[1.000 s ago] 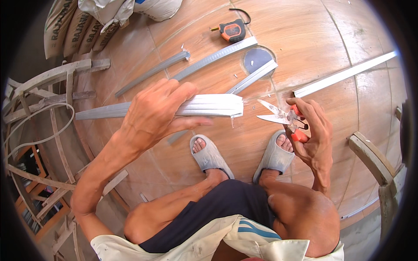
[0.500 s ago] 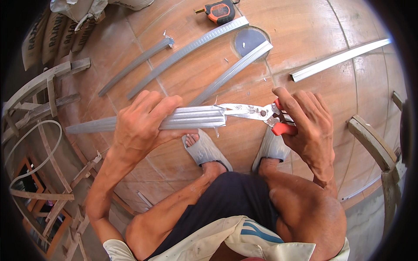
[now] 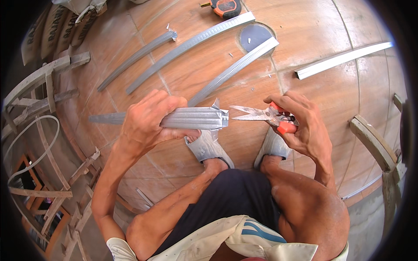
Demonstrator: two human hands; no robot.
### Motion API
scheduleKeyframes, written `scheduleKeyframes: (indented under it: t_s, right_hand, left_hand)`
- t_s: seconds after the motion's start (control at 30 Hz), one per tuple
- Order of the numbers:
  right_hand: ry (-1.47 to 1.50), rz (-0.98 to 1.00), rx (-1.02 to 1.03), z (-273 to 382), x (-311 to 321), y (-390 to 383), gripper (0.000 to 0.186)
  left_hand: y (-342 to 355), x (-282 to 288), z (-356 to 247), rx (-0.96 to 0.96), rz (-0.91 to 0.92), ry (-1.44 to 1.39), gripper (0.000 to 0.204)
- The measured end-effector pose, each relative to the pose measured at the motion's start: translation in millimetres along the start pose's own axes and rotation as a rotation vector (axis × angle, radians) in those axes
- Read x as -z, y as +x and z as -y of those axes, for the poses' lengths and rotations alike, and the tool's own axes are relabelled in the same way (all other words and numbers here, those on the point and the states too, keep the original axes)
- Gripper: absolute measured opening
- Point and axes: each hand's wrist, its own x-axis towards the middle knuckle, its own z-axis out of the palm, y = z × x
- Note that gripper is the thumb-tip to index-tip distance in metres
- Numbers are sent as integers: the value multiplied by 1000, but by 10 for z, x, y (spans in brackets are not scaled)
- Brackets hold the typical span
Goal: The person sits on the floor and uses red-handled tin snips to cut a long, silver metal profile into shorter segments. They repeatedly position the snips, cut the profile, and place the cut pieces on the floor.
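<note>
My left hand (image 3: 150, 115) is closed round a ribbed grey metal channel (image 3: 196, 118), whose long tail runs off to the left. Its right end has cut flaps bent outward, one up and one down. In my right hand (image 3: 307, 126) are metal snips (image 3: 261, 114) with red handles, the fingers wrapped about the grips. The blades point left, slightly parted, and stand a small gap away from the channel's end. Both are held above the floor, over my sandalled feet.
Several metal channels, such as this ribbed one (image 3: 191, 51), lie on the tiled floor (image 3: 313, 26) ahead, near a round grey cover (image 3: 257, 35). An orange and black tape measure (image 3: 225, 8) lies beyond. Wooden frames (image 3: 43, 82) and sacks (image 3: 56, 32) stand left; a wooden trestle (image 3: 374, 141) stands right.
The snips have come off the channel's end, and their blades are now apart from it. The channel's end has turned, and its upper flap stands out more.
</note>
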Motion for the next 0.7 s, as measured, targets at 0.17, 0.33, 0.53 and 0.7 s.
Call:
scheduleKeyframes:
  t_s: [0.17,0.33,0.53,0.7]
  right_hand:
    - [279,-81,-167,11,-118,-38,40]
    - [803,-100,-153,121,-333,91,54]
    - [845,65,-202,179,-339,169,42]
    - [938,153,-312,182,-304,189,33]
  left_hand:
    - [0,-92,35,-34,-25,36,57]
    - [100,-144,-77,-71,-7,37,57]
    - [118,-211,-121,-78,22,27,56]
    - [161,-201,-148,-106,105,10,54]
